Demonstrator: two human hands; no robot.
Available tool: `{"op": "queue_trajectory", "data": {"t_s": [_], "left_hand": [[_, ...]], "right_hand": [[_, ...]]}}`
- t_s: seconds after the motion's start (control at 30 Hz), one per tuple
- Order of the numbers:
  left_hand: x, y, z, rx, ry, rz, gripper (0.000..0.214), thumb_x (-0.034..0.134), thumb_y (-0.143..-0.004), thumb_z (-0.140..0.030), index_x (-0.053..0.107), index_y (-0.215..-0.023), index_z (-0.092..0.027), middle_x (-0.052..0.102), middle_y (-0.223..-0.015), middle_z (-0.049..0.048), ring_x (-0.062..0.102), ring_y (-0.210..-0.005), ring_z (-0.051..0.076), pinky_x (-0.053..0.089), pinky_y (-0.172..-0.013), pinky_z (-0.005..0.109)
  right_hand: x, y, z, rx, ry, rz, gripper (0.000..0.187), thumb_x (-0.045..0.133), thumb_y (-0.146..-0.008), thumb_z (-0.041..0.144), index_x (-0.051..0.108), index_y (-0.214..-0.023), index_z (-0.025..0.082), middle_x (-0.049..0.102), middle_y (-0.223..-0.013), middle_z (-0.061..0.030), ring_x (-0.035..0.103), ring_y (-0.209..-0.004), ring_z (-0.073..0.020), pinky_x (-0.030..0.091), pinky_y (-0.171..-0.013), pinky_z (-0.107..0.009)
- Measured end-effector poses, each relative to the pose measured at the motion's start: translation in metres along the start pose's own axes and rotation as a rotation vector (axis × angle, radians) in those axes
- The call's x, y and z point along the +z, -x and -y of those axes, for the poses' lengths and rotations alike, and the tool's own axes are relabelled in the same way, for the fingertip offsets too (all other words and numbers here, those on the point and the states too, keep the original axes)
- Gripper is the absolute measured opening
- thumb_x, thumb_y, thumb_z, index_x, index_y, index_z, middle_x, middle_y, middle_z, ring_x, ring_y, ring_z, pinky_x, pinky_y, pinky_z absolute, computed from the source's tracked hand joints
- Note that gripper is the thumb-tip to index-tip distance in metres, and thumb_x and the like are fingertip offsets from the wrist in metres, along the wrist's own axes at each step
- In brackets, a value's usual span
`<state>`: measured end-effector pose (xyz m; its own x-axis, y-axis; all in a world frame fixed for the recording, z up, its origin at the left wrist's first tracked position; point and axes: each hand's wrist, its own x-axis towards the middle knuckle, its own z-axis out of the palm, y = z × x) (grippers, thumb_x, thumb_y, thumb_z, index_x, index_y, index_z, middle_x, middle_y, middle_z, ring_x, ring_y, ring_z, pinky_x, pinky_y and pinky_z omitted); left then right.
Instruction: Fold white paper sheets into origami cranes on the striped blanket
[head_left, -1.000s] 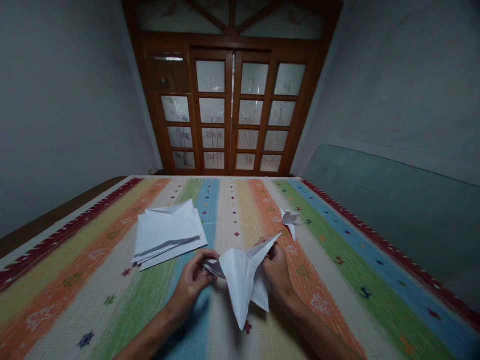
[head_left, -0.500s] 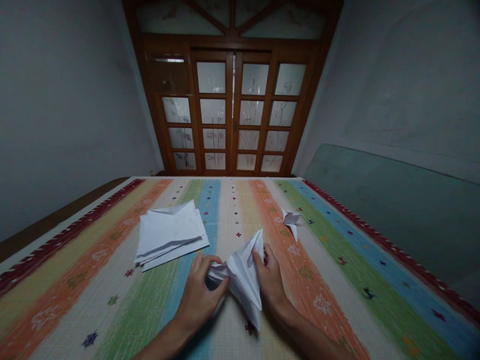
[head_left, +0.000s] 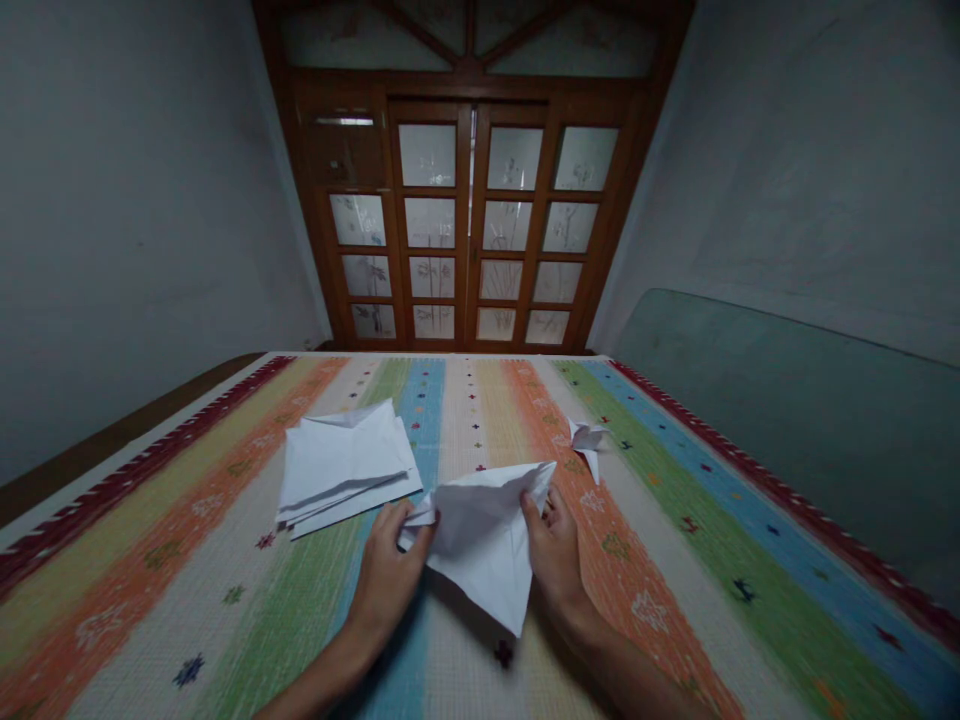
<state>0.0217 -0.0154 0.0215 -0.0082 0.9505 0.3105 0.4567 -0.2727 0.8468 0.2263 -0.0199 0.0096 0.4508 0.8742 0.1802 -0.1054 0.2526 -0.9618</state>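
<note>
Two thumb-and-finger grips hold the folded white paper [head_left: 480,545] over the striped tabletop [head_left: 289,620], the left hand [head_left: 384,575] pinched on its left corner, the right hand [head_left: 555,555] on its right edge, so it spans crosswise between them, its lowest point hanging nearer the right hand.

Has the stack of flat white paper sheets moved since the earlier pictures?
No; the stack of flat white paper sheets keeps its place on the multicoloured striped tablecloth.

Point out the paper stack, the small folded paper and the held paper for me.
Paper stack [head_left: 346,462]: head view, middle of its top sheet.
Small folded paper [head_left: 587,441]: head view, its central part.
Held paper [head_left: 481,540]: head view, middle of its broad face.
</note>
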Motion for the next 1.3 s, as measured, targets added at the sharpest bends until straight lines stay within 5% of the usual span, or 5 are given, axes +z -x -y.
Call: {"op": "queue_trajectory", "data": {"t_s": [0.2,0.47,0.87,1.13,1.3], "left_hand": [[-0.009,-0.009,0.003,0.042,-0.098,-0.026,0.044,0.040,-0.096,-0.054,0.062,-0.075,-0.021,0.063,-0.076,0.0037,0.060,-0.074,0.024,0.048,-0.071,0.035],[-0.008,-0.001,0.002,0.349,-0.237,-0.048,0.042,0.059,-0.089,-0.051,0.065,-0.115,-0.019,0.071,-0.104,0.0119,0.066,-0.096,0.029,0.053,-0.086,0.041],[-0.010,0.001,-0.007,-0.228,0.197,-0.069,0.054,0.054,-0.082,-0.066,0.061,-0.060,-0.017,0.057,-0.056,0.0009,0.052,-0.055,0.018,0.040,-0.050,0.026],[-0.010,-0.003,-0.006,-0.216,0.126,-0.061,0.057,0.049,-0.082,-0.070,0.051,-0.056,-0.019,0.049,-0.056,-0.0017,0.046,-0.057,0.017,0.035,-0.052,0.025],[-0.006,-0.006,-0.004,-0.209,0.213,-0.014,0.054,0.050,-0.084,-0.068,0.059,-0.068,-0.017,0.059,-0.063,-0.0001,0.054,-0.062,0.020,0.045,-0.060,0.028]], "right_hand": [[-0.005,-0.007,0.001,-0.084,0.067,-0.011,0.033,0.065,-0.082,0.045,0.063,-0.102,0.020,0.072,-0.100,-0.0073,0.067,-0.088,-0.0261,0.054,-0.078,-0.036],[0.003,0.004,0.010,-0.085,0.135,0.129,0.029,0.063,-0.084,0.045,0.065,-0.093,0.018,0.070,-0.084,-0.0048,0.066,-0.078,-0.0239,0.053,-0.069,-0.031],[-0.005,0.004,0.008,-0.107,0.360,0.041,0.029,0.058,-0.085,0.046,0.063,-0.079,0.017,0.068,-0.072,-0.0041,0.061,-0.068,-0.0217,0.045,-0.061,-0.027],[-0.003,-0.001,0.006,-0.196,0.490,0.031,0.032,0.052,-0.089,0.047,0.057,-0.074,0.019,0.062,-0.066,-0.0015,0.057,-0.061,-0.0182,0.042,-0.057,-0.025],[-0.001,-0.005,0.005,-0.159,0.413,0.000,0.039,0.057,-0.087,0.044,0.055,-0.114,0.017,0.068,-0.072,-0.0031,0.063,-0.064,-0.0213,0.048,-0.061,-0.028]]}}
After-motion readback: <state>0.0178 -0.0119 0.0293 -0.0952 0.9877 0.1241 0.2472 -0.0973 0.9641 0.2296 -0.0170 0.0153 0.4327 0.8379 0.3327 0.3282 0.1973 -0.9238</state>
